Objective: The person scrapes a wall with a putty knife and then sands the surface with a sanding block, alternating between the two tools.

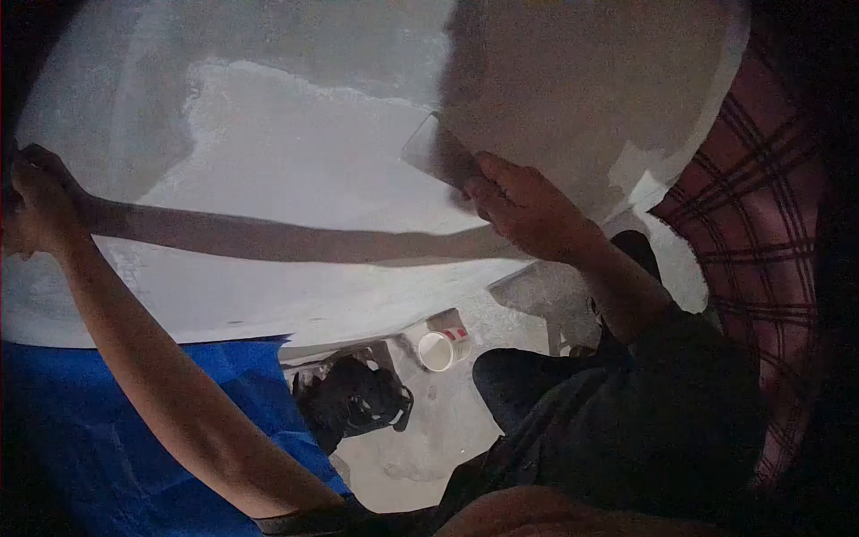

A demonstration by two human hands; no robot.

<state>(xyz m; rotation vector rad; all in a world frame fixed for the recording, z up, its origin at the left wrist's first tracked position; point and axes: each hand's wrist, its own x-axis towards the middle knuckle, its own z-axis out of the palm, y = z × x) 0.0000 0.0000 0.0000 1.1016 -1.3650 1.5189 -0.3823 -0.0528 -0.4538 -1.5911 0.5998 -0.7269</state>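
My right hand (pixel 532 210) grips a flat rectangular scraper blade (pixel 440 152) by one end. The blade lies against or just over a broad pale wall surface (pixel 295 170), where a brighter white coated patch meets a greyer area with a ragged edge. Off at the far left, my left hand (pixel 45 201) is closed beside the same surface. Whatever is in its fingers, if anything, is lost in the dark edge of the view. A long arm shadow crosses the white patch between my hands.
Blue sheeting (pixel 206 385) hangs at the lower left. On the floor stand a white cup or small bucket (pixel 437 352) and a black bag-like item (pixel 358 394). Red plaid cloth (pixel 761 197) lines the right side. My bent knee (pixel 510 380) is close below the wall.
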